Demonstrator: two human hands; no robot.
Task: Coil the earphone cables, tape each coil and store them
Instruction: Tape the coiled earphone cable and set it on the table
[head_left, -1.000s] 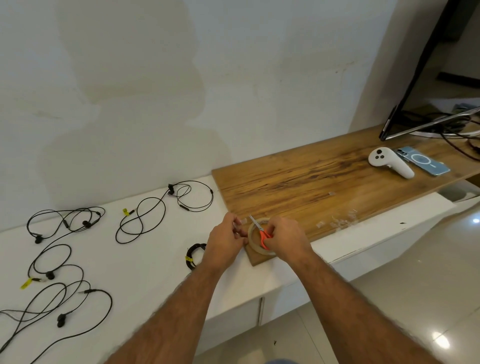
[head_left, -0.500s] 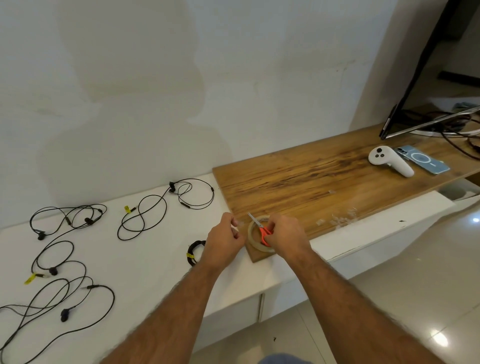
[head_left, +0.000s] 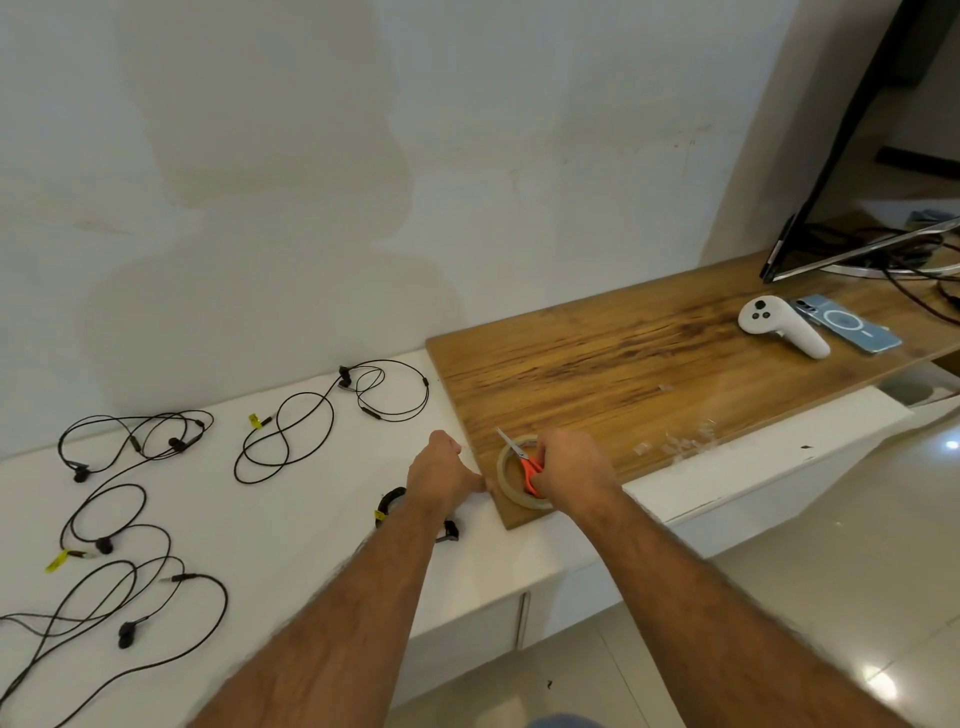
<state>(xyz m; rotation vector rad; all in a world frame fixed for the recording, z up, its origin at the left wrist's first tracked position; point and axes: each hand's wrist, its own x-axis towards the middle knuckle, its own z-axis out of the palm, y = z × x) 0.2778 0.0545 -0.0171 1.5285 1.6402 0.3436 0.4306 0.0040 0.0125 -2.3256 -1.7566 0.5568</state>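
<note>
Clear tape strip now drawn leftward off tape roll (head_left: 521, 480) by pinching left hand (head_left: 440, 474); right hand (head_left: 570, 469) clamps orange scissors (head_left: 524, 461); cut pending; coiled earphone (head_left: 390, 506) waits beside wrist

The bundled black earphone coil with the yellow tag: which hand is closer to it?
Left. The left hand hovers just above the bundled black earphone coil; the right hand is farther right, on the tape roll.

Tape roll (head_left: 511, 475) on board (head_left: 649, 364), earphones (head_left: 332, 415) left
</note>
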